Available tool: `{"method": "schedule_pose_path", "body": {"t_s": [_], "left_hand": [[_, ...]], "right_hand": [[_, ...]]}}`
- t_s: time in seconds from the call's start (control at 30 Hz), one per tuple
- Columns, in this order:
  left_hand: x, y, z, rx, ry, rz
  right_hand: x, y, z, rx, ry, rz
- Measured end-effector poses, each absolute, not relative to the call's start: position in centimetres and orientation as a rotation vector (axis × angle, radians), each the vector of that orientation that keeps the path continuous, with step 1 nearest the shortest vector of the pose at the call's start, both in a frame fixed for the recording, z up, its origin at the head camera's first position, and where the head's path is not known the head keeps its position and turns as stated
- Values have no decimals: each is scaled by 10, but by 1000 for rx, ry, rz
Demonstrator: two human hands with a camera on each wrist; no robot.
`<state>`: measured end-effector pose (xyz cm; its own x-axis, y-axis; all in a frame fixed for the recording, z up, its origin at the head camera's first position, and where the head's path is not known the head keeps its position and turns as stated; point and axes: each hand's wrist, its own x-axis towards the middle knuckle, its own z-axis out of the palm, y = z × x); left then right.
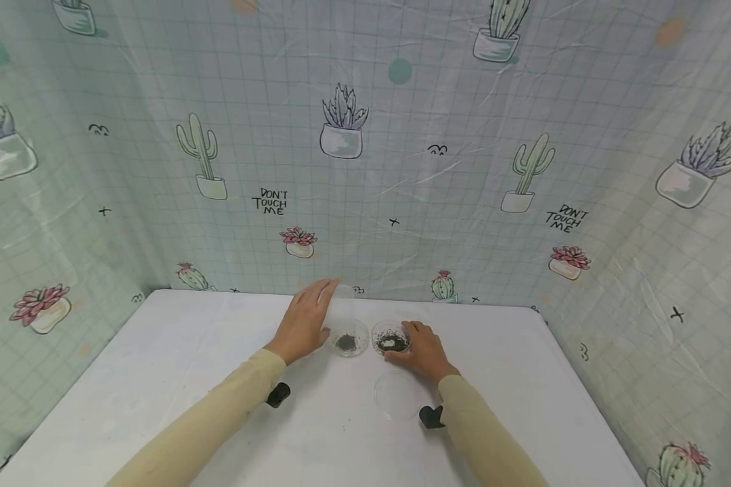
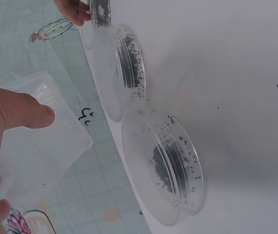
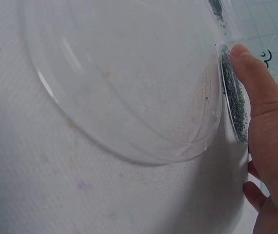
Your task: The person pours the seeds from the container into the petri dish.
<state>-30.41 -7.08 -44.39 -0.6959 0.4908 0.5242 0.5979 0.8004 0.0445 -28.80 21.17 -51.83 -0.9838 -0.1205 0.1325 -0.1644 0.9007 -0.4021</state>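
Observation:
My left hand (image 1: 304, 325) holds a translucent square plastic container (image 2: 46, 151), its thumb across the near face in the left wrist view. In the head view this container (image 1: 343, 295) shows only faintly beside the fingers. Just below it on the table is a clear petri dish (image 1: 348, 340) with a small heap of dark granules. My right hand (image 1: 425, 348) grips the rim of another petri dish (image 1: 391, 338), thumb on the near side and fingers on the far side. Dark granules are spread in that dish, with a pale patch in the middle.
A clear, round, shallow dish or lid (image 1: 398, 394) lies in front of the right-hand dish, close to the right wrist. Dark specks dot the white table (image 1: 317, 433). A cactus-print curtain (image 1: 396, 176) hangs behind the table and along both sides.

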Motion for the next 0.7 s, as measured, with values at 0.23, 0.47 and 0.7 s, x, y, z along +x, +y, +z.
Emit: {"method": "schedule_pose_path", "body": {"t_s": [0.23,0.47,0.7], "left_hand": [[-306,-81,-445,-752,-2470,-332],[-308,-91,-447,-714,-2455,-326],[-305,-99,-446,-668,-2470,-364]], "right_hand": [[-287,211,-519,232,-2952,642],[-288,213,-520,236,-2952,639],[-289,213,-521,236,-2955,622]]}}
